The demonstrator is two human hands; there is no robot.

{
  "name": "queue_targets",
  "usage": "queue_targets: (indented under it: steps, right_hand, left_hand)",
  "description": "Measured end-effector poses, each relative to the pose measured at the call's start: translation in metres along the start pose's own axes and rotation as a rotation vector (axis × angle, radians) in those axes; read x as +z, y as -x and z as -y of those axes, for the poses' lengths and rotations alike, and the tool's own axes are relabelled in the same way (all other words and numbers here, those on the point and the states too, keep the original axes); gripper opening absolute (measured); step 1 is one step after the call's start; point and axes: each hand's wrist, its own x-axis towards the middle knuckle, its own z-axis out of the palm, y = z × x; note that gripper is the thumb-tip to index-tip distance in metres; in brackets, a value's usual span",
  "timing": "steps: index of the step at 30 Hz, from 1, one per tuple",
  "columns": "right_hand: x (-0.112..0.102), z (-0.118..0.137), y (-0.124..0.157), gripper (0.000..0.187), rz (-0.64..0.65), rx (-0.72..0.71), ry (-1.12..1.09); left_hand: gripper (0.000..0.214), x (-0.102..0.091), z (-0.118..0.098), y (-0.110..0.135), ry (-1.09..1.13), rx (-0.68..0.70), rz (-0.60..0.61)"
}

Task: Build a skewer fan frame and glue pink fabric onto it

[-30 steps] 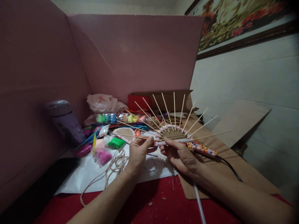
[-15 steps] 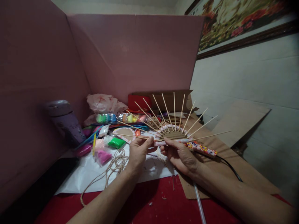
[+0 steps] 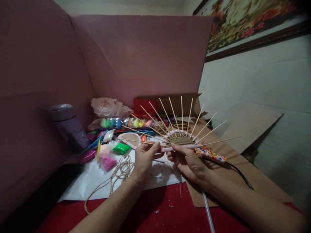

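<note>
Both hands hold a half-round cardboard piece (image 3: 180, 140) with a pink patterned rim, from which several thin wooden skewers (image 3: 181, 113) fan out upward. My right hand (image 3: 187, 161) grips its flat lower edge from below, fingers wrapped. My left hand (image 3: 143, 158) pinches the leftmost skewer (image 3: 136, 141), which lies nearly level. A colourful dotted glue gun (image 3: 211, 155) lies just right of the right hand, its black cord (image 3: 239, 174) trailing right.
Jute twine (image 3: 116, 173) lies coiled on white paper (image 3: 97, 181) over a red tabletop. Bags of coloured clay (image 3: 121, 148), a purple bottle (image 3: 69, 127), a plastic bag and an open cardboard box (image 3: 175, 100) crowd the back. Pink boards wall in the left and rear; brown cardboard sheets lie at right.
</note>
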Motion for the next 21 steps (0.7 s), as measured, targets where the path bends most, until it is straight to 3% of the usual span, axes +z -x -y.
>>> queue_targets:
  steps: [21]
  right_hand:
    - [-0.0002, -0.0011, -0.0015, 0.006, 0.008, -0.006, 0.008]
  left_hand:
    - [0.02, 0.0005, -0.0003, -0.0006, 0.018, -0.005, -0.003]
